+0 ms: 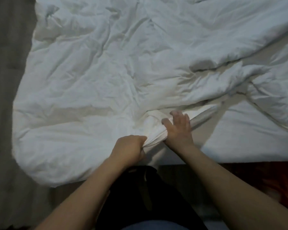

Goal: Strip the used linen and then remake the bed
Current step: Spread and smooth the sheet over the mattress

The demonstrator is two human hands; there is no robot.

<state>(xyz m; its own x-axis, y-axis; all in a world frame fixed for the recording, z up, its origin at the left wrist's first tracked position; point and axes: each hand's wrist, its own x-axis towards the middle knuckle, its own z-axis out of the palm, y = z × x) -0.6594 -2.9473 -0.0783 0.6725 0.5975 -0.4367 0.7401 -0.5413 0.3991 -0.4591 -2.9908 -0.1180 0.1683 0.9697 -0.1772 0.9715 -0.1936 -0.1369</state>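
bare sheet (249,138) right of bunched duvet (106,63)

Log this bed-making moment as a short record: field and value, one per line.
left hand: grips a bunched fold of the duvet
right hand: fingers spread, pressing on the same fold beside the left hand
duvet: white, crumpled, covers the left part of the bed and hangs over its near edge
bottom sheet: white, bare on the right near part of the bed
floor: grey, left of the bed
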